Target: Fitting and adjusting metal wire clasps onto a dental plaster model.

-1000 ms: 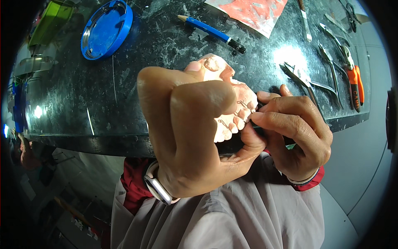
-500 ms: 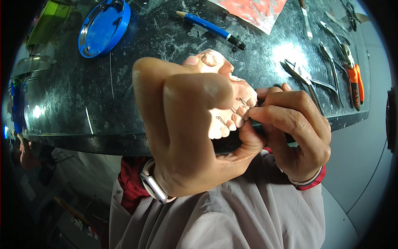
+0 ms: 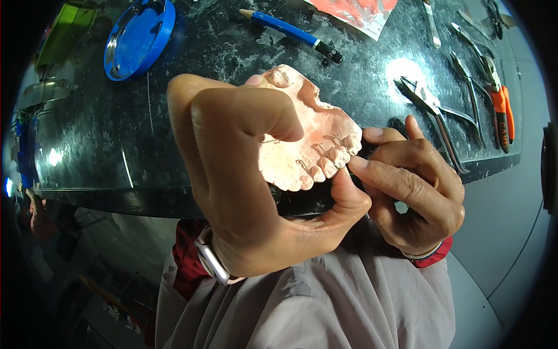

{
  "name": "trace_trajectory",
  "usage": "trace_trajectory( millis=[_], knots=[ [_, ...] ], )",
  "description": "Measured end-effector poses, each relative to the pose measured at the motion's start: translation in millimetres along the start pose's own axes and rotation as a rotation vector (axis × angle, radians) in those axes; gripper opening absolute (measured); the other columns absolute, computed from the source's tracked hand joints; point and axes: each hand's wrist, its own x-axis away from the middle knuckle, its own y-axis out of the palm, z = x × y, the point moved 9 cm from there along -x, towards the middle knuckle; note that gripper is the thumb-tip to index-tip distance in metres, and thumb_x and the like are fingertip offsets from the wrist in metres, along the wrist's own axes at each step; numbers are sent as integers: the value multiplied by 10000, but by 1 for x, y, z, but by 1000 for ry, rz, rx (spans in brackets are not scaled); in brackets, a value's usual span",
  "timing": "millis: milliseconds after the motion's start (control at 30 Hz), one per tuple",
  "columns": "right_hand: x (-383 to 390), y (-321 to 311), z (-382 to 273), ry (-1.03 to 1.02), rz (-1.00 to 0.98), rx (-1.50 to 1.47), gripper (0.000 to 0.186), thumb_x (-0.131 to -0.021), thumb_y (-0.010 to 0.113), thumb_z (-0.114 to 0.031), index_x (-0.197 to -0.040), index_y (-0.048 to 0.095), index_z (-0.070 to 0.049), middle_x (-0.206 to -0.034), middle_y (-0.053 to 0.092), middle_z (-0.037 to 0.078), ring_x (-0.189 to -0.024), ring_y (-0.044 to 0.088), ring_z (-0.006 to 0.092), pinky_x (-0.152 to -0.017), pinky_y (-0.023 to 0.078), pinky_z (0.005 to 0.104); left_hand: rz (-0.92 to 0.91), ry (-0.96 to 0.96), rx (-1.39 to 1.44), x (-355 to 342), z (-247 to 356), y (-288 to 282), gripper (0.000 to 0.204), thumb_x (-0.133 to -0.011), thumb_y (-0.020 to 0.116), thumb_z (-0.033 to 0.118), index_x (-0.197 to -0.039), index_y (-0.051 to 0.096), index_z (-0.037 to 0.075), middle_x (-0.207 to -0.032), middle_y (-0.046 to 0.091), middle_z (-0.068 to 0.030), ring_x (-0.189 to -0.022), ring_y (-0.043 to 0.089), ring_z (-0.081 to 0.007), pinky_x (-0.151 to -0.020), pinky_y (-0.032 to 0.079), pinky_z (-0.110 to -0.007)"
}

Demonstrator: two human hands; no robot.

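A pinkish-cream dental cast point(image 3: 334, 125) with a row of teeth is tilted over the table's front edge. Thin bent wires point(image 3: 302, 167) lie on its inner side by the teeth. My left hand point(image 3: 238, 174) is closed around the cast: its curled fingers lie across the left part and its thumb presses against the teeth from the near side. At the right-hand teeth is my right hand point(image 3: 415, 186), fingers bent, with one fingertip at the tooth edge near my left thumb. Whatever its fingers pinch is hidden.
Several pliers point(image 3: 433, 107), one with orange-and-black handles point(image 3: 501, 116), lie on the dark table at the right. Beyond the cast are a blue pencil point(image 3: 290, 32), a red-smeared sheet point(image 3: 363, 14) and a metal tool point(image 3: 432, 26). A blue round case point(image 3: 139, 41) holds coiled wire.
My left hand has moved the cast slightly left, exposing more of its inner surface. My right hand's fingers have spread slightly, with one fingertip still by the teeth.
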Motion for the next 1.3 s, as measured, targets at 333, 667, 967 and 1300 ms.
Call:
trace_trajectory(
  millis=[333, 667, 967, 1300],
  knots=[
    [-4, -5, -4, -60, -42, -53, 260, -736, 719, -2, -984, 648, 26, -780, 641, 135, -891, 682, 287, -1055, 355, 476, -31, 5, 16, -1, -1, -1, 532, -579, 644, 34, -1009, 331, 9, -944, 308, -91, -759, 470, -179, -685, 503, -360],
    [-6, 0, 12, -129, -67, -164, 841, -734, 779, -66, -1269, 130, -72, -889, 683, 208, -993, 649, 382, -1051, 300, 577, 0, 42, 98, 0, -4, 4, 557, -585, 707, 58, -1004, 343, 9, -945, 318, -85, -754, 483, -181, -693, 504, -369],
    [-16, 7, 3, -154, -193, -50, 829, -724, 757, 25, -1257, 127, -56, -857, 675, 203, -943, 661, 405, -1047, 269, 616, -42, 86, 63, 0, -3, 2, 577, -584, 717, 65, -1028, 353, 7, -963, 331, -91, -764, 496, -192, -720, 505, -383],
    [-13, 8, 4, -111, -168, -139, 720, -799, 688, 17, -1223, 123, -122, -931, 684, 196, -1112, 570, 443, -1084, 124, 632, 21, 53, -99, -2, 15, -4, 609, -609, 726, 50, -1141, 439, -21, -1025, 409, -131, -845, 585, -224, -664, 579, -355]
  ],
)
